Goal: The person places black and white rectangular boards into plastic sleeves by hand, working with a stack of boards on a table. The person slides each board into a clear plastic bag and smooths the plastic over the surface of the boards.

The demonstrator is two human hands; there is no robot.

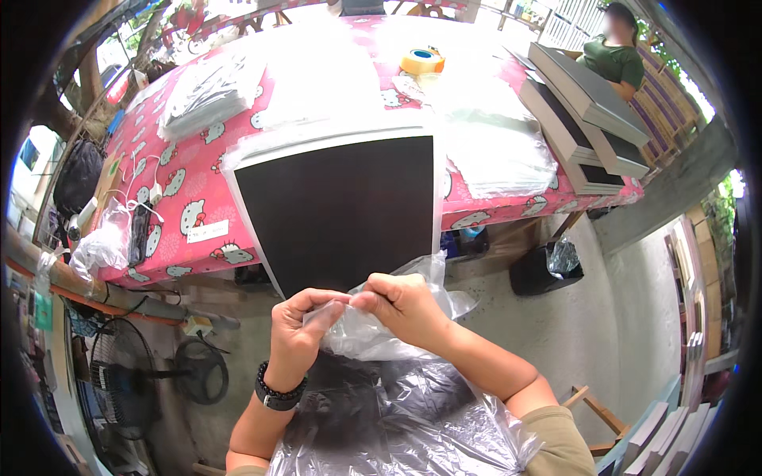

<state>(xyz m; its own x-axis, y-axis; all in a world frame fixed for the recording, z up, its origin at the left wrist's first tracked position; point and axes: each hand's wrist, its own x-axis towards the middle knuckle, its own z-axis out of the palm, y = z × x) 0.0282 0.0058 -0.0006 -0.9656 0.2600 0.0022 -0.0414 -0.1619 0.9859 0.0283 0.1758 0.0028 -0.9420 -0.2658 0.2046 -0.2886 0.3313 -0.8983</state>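
My left hand and my right hand meet in front of my chest, fingertips almost touching. Both pinch the edge of a clear plastic film, which hangs crumpled below and beside the right hand. Whether it is a bag or a loose sheet, I cannot tell. Just beyond the hands, a flat black panel with a white border leans over the table's near edge. More shiny clear plastic spreads across my lap. A dark band and beads circle my left wrist.
The pink patterned table bears stacks of clear plastic sleeves, a yellow tape roll and stacked dark-faced panels. A person is at the far right. A fan stands left, a black bin right.
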